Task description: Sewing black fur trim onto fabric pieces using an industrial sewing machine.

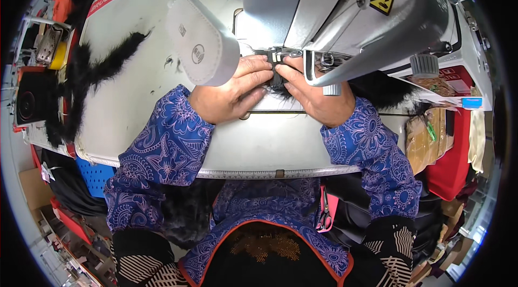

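Note:
A piece of black fur fabric [278, 91] lies under the presser foot [276, 56] of a grey and white sewing machine [272, 4]. From the left, my left hand [229, 95] presses its fingertips together on the fabric's edge, close to the foot. My right hand [319, 101] pinches the same fabric from the right, index finger and thumb beside the foot. Part of the right fingers is hidden behind the machine head, and the needle point cannot be made out. More black fur [383, 90] extends to the right, behind my right wrist.
A white lamp-like head [202, 44] hangs over my left hand. Long black fur strips [105, 71] lie on the table's left. A ruler strip [259, 173] runs along the front edge. Scissors [325, 216] rest below on pink. A plastic-wrapped tan package [426, 138] sits at right.

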`<act>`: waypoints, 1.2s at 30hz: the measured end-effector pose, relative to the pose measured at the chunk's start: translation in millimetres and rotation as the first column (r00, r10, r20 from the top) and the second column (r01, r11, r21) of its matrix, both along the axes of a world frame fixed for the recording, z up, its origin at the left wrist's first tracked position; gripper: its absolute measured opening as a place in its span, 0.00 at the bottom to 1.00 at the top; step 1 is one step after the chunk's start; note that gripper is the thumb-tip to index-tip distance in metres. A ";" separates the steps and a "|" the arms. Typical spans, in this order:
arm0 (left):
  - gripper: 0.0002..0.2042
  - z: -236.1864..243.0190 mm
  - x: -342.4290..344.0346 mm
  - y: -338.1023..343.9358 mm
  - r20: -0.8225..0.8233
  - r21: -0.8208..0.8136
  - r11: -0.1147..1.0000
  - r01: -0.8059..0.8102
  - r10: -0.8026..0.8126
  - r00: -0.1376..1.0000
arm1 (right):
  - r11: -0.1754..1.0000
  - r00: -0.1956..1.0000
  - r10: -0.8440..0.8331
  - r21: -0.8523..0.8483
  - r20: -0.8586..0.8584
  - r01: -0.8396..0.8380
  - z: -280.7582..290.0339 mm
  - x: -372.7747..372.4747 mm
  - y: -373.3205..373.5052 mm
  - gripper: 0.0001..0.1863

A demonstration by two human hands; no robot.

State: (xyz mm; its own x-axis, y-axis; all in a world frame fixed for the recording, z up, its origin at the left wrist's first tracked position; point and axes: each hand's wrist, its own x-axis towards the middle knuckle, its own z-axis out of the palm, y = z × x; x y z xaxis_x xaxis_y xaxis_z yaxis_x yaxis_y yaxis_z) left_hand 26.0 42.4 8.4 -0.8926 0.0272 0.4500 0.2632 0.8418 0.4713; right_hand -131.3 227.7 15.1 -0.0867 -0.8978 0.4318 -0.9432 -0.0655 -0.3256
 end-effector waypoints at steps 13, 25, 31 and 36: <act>0.16 0.4 0.0 -2.1 0.026 -0.051 0.999 0.001 0.001 1.000 | 0.990 0.997 -0.077 0.118 -0.011 0.078 4.8 1.5 2.3 0.20; 0.16 7.0 -2.7 -0.9 -0.024 -0.044 0.999 0.019 -0.020 1.000 | 0.998 0.996 -0.068 0.014 0.059 0.067 -4.1 -5.8 0.8 0.14; 0.19 13.3 -6.9 2.9 -0.193 -0.144 0.987 0.070 -0.097 0.976 | 0.991 0.988 0.133 -0.002 0.084 -0.134 4.3 -11.5 12.8 0.13; 0.17 3.1 -9.4 -6.5 -0.141 -0.158 0.987 -0.008 -0.015 0.990 | 0.989 0.989 0.146 0.018 0.023 -0.147 -4.2 -13.6 7.4 0.17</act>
